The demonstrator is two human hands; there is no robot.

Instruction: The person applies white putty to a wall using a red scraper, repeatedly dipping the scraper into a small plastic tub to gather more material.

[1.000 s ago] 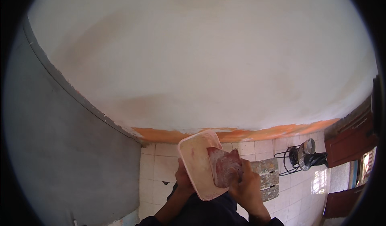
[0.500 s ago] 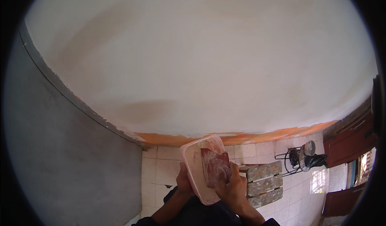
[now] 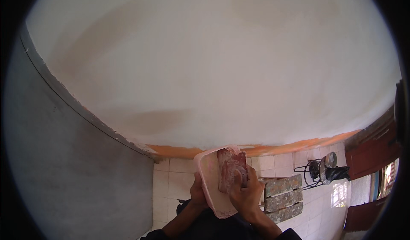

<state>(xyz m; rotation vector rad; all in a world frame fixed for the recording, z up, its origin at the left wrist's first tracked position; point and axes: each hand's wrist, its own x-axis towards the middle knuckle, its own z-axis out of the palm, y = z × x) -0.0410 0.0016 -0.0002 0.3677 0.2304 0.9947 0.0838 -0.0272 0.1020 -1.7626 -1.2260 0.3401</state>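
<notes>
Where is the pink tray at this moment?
In the head view, the pink tray sits low at centre, held between the left hand and the right hand, just below the wall's orange strip.

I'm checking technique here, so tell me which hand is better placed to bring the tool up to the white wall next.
Probably the right hand: it grips the smeared flat tool lying on the pink tray, just below the wall. The left hand is occupied supporting the tray's edge.

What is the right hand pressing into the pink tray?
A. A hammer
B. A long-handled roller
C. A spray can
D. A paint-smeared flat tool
D: the right hand grips a flat, paint-smeared tool against the tray, which the left hand holds from the side.
</notes>
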